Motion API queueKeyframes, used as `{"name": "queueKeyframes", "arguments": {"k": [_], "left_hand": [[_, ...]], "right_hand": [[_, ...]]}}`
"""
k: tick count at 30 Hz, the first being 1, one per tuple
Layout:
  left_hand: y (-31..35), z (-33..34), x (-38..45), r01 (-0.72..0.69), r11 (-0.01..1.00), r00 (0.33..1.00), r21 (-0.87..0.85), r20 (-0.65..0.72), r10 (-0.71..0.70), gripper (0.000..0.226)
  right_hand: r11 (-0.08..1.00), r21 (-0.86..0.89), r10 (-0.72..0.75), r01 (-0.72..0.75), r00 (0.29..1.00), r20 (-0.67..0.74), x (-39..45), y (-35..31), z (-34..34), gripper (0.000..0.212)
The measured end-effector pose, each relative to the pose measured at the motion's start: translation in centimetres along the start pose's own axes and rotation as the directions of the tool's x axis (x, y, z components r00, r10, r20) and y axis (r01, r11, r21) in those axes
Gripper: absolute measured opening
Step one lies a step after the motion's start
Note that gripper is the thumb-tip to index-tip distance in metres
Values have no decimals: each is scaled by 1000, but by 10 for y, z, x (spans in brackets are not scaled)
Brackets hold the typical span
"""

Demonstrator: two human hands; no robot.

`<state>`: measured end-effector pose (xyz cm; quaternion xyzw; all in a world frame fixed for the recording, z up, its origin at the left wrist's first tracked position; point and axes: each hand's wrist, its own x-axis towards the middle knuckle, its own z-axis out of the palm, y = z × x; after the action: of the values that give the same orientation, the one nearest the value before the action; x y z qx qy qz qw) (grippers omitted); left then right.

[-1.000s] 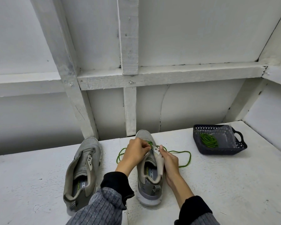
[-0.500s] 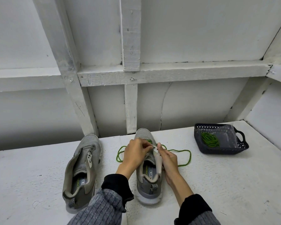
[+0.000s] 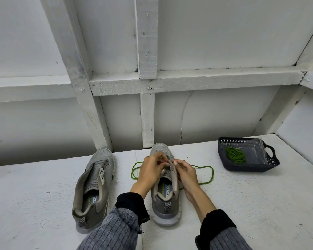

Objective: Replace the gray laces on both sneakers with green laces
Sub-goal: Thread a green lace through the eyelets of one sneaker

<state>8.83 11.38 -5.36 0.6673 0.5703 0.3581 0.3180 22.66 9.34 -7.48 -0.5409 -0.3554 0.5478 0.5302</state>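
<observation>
While your left hand [image 3: 153, 170] and right hand [image 3: 184, 171] meet over the right sneaker [image 3: 165, 193] on the tabletop [image 3: 242, 204], the fingers [image 3: 177, 162] curl on the green lace [image 3: 209, 175] near the front eyelets, it seems. Pull both ends evenly. The left sneaker [image 3: 93, 188] has no lace; a second green lace [image 3: 235, 155] waits in the basket [image 3: 251, 166].

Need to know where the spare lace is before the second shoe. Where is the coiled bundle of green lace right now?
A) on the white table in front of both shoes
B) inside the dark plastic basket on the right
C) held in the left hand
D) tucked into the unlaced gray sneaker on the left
B: the coiled green lace bundle lies on the floor of the dark perforated plastic basket, away from both sneakers.
</observation>
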Motion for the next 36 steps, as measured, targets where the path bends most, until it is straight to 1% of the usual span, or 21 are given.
{"name": "queueKeyframes", "arguments": {"k": [3, 6, 9, 13, 15, 18, 20, 21, 22, 23, 24, 25, 26, 27, 29, 30, 31, 32, 33, 34, 36], "left_hand": [[-3, 0, -1, -30, 998, 1000, -48, 9, 30, 27], [-5, 1, -2, -26, 997, 1000, -70, -8, 25, 26], [-12, 2, -2, 2, 1000, 999, -30, -51, -3, 28], [-13, 2, -4, 24, 996, 994, 90, -110, -14, 28], [-11, 2, -6, 56, 989, 993, 134, -114, -40, 27], [-11, 1, -7, 74, 984, 991, 162, -123, -55, 16], [-12, 2, -7, 85, 984, 990, 155, -126, -66, 15], [-13, 2, -7, 88, 985, 990, 150, -126, -69, 16], [-14, 2, -6, 89, 985, 989, 146, -127, -70, 19], [-14, 3, -6, 91, 986, 989, 140, -132, -73, 21], [-14, 3, -6, 99, 986, 987, 133, -140, -80, 22], [-15, 4, -6, 109, 987, 985, 122, -147, -91, 22], [-17, 4, -6, 124, 987, 983, 106, -151, -107, 21], [-19, 5, -5, 137, 987, 980, 87, -157, -123, 20], [-22, 7, -6, 158, 987, 974, 36, -171, -150, 18], [-24, 7, -5, 157, 988, 970, 15, -189, -151, 18], [-26, 9, -4, 157, 988, 965, 2, -212, -153, 17], [-28, 10, -5, 164, 986, 959, -5, -232, -161, 20], [-28, 10, -5, 179, 984, 952, -14, -249, -177, 28], [-29, 10, -5, 195, 980, 947, -29, -256, -195, 38], [-28, 10, -5, 216, 974, 941, -62, -254, -225, 48]], "right_hand": [[999, -49, -16, 17, 1000, 19, 2, -2, 1, 9], [981, -183, -69, 69, 998, 7, 7, -2, 1, 10], [939, -315, -146, 139, 989, 2, 8, -10, 5, 13], [862, -436, -299, 261, 954, -20, 4, -27, 13, 11], [856, -411, -371, 313, 926, -67, 1, -42, 17, 11], [881, -181, -458, 437, 885, -90, -7, -81, 23, 16], [858, -35, -514, 513, 855, -75, -13, -110, 25, 16], [840, -20, -542, 543, 837, -74, -16, -119, 24, 16], [820, -58, -572, 569, 817, -71, -17, -125, 22, 15], [796, -156, -599, 585, 799, -59, -16, -124, 19, 14], [761, -291, -612, 580, 791, -24, -13, -119, 15, 12], [711, -440, -600, 548, 799, 26, -10, -108, 11, 12], [650, -577, -557, 494, 827, 80, -5, -95, 6, 13], [568, -703, -493, 428, 861, 126, -2, -80, 0, 15], [318, -898, -333, 305, 922, 196, 0, -53, -9, 24], [205, -943, -270, 263, 941, 203, -1, -43, -12, 27], [143, -962, -233, 232, 953, 195, -3, -35, -13, 29], [136, -968, -218, 209, 960, 177, -5, -28, -13, 29], [166, -966, -223, 196, 962, 157, -6, -26, -12, 27], [230, -955, -239, 190, 962, 133, -5, -24, -11, 25], [437, -879, -260, 193, 962, 82, -2, -31, -6, 22]]}}
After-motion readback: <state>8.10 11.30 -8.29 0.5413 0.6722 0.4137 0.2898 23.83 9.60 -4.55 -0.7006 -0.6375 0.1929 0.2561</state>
